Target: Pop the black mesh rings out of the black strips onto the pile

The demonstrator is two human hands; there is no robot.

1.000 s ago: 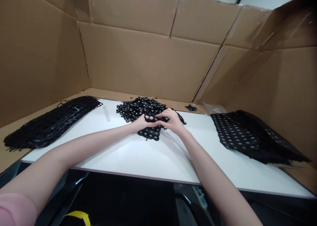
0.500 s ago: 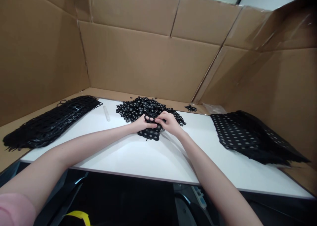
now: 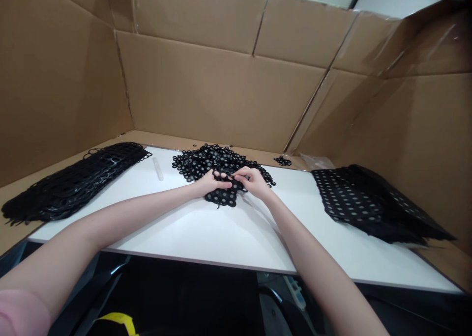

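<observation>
On the white surface (image 3: 169, 235), at frame centre, the left hand (image 3: 207, 184) and right hand (image 3: 257, 183), equally near, pinch a perforated black piece (image 3: 221, 197) between them; it extends below both grips, long axis unclear.

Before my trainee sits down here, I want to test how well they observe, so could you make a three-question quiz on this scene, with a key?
1. True or false: the left hand has its thumb over the perforated black piece.

2. What lies on the white tabletop between the black mesh bundle and the pile of small black rings?
a) a yellow strap
b) a translucent strip
c) a pair of scissors

3. Fill in: the larger perforated black sheets lie toward the person's ____ side of the tabletop.

Key: 1 true; 2 b; 3 right.
</observation>
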